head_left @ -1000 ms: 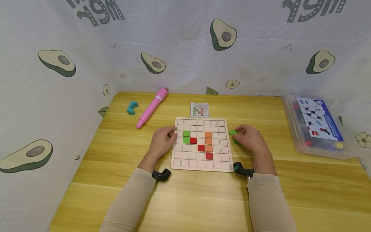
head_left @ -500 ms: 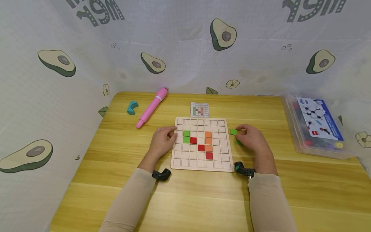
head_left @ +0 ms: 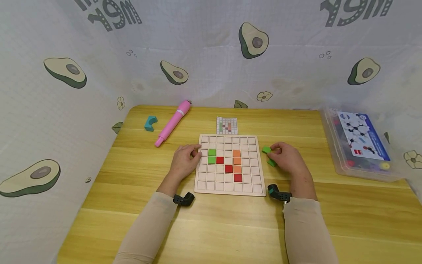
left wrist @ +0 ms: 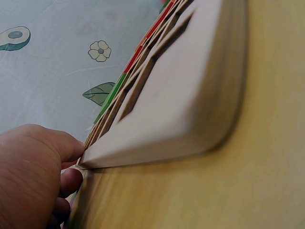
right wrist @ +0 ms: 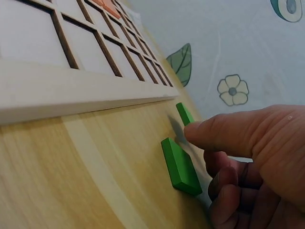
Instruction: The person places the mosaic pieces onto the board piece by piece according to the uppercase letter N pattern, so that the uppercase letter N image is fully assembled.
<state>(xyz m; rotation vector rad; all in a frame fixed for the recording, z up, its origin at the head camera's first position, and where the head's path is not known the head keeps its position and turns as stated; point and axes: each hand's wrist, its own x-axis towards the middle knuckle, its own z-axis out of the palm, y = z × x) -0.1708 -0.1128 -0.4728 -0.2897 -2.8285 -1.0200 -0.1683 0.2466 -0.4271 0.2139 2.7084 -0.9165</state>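
A square wooden grid board (head_left: pixel 211 185) lies flat on the table, with green tiles (head_left: pixel 212 152), red tiles (head_left: pixel 229 168) and a column of orange tiles (head_left: pixel 237 161) in its cells. At its left edge rests my left hand (head_left: pixel 185 160), the thumb and forefinger touching the rim; the left wrist view has the thumb right at the board's side (left wrist: pixel 143 152). Right of the board, my right hand (head_left: pixel 285 157) pinches a green tile (right wrist: pixel 184 113) with thumb and finger, partly hidden by the thumb. A second green tile (right wrist: pixel 181 168) lies on the table below that hand.
Behind the board lies a small printed grid card (head_left: pixel 226 125). A pink pen-shaped stick (head_left: pixel 173 123) and a teal arch block (head_left: pixel 150 123) lie at the back left. A clear plastic box (head_left: pixel 343 167) with a blue-and-white label stands at the right.
My right hand has shifted slightly right, away from the board, and the two green tiles beside it now show apart. The left hand and the board have stayed put.
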